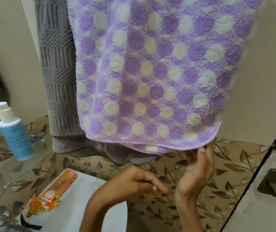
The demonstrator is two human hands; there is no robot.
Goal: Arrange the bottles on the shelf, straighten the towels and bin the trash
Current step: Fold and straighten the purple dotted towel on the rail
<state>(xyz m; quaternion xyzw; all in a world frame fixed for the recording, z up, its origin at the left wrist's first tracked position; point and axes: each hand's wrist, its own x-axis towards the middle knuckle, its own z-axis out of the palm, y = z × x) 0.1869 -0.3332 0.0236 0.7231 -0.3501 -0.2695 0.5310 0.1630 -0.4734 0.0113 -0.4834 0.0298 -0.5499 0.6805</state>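
Purple towel (152,72): we see it hanging, dotted, over the grey towel (58,72).
Right hand (195,171): fingertips touch the purple hem, fingers loosely curled.
Left hand (139,181): fingers relaxed, holding nothing.
Pump bottle (14,131): on the glass shelf (16,171), label unreadable.
Orange packets (53,193): writing too blurred for us.

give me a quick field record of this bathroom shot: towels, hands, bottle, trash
purple towel: polka-dot purple towel hangs in front, lower hem slightly bunched
grey towel: ribbed grey towel hangs partly behind it, on the left
right hand: right hand fingertips touch the purple hem's corner
left hand: left hand below the towels, fingers extended, holds nothing
bottle: blue pump bottle on glass shelf
trash: orange wrappers on white surface
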